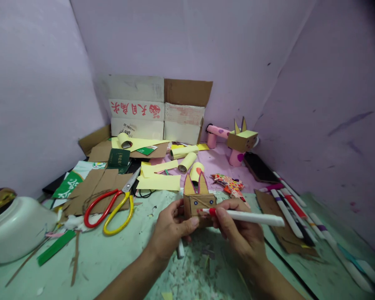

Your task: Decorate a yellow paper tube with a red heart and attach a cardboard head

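A small brown cardboard box shaped as an animal head (pixel 198 203) has two pointed ears and two drawn blue eyes. My left hand (pixel 168 227) grips it by its left side, thumb on the lower front. My right hand (pixel 242 233) is closed round a white-barrelled red felt-tip marker (pixel 256 217). Its red tip is at the front of the box, below the eyes, over small red marks; I cannot tell whether it touches. The fingers of the right hand also lie close to the box's right side. Below my left hand a short white stick-like piece (pixel 180 249) shows, partly hidden.
Red-and-yellow-handled scissors (pixel 125 196) lie left on cardboard scraps (pixel 96 187). Several markers (pixel 287 212) lie right, near a dark phone (pixel 261 167). Behind are yellow paper rolls (pixel 187 161) and a pink figure with a box head (pixel 242 141). A white rounded vessel (pixel 21 229) stands far left.
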Demonstrator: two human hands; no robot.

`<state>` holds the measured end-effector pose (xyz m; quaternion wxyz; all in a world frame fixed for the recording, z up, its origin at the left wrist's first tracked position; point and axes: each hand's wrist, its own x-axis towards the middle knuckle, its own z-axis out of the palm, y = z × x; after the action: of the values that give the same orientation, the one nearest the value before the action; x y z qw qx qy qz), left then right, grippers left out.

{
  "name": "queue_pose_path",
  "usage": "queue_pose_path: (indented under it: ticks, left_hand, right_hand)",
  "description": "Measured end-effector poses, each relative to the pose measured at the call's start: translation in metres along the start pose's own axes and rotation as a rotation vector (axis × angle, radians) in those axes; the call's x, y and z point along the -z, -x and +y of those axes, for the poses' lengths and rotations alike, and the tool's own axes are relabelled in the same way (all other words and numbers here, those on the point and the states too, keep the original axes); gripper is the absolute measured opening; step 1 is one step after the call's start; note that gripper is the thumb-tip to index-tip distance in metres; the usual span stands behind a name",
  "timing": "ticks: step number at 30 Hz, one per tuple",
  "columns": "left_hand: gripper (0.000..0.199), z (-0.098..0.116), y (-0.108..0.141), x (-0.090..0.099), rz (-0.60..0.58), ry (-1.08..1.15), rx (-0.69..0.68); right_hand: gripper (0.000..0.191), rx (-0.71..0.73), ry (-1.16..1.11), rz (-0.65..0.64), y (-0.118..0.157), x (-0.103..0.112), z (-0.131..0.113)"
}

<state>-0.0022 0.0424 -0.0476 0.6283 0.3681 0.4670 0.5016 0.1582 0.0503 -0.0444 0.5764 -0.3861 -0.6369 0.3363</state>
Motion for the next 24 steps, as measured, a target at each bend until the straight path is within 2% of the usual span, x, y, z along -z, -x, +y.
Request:
queue_pose_path:
  ticks: [4,8,15,24]
  left_hand:
    - [0.076,0.002,0.002,0.000,0.011,0.002,0.012]
    - [0.077,0.006,0.005,0.000,0.040,0.001,0.031]
    - [0.077,0.010,0.006,-0.004,0.092,0.028,0.056]
    - [0.075,0.011,0.007,-0.006,0.113,0.021,0.047]
  right_hand:
    - [0.016,-0.005,-0.106,0.164,-0.005,0.009,-0.002]
    - [0.018,-0.053,-0.080,0.200,-0.012,0.020,0.000]
    - [0.023,0.041,0.165,0.052,-0.011,0.021,0.003]
    - [0.017,0.043,0.184,-0.019,-0.012,0.019,0.001]
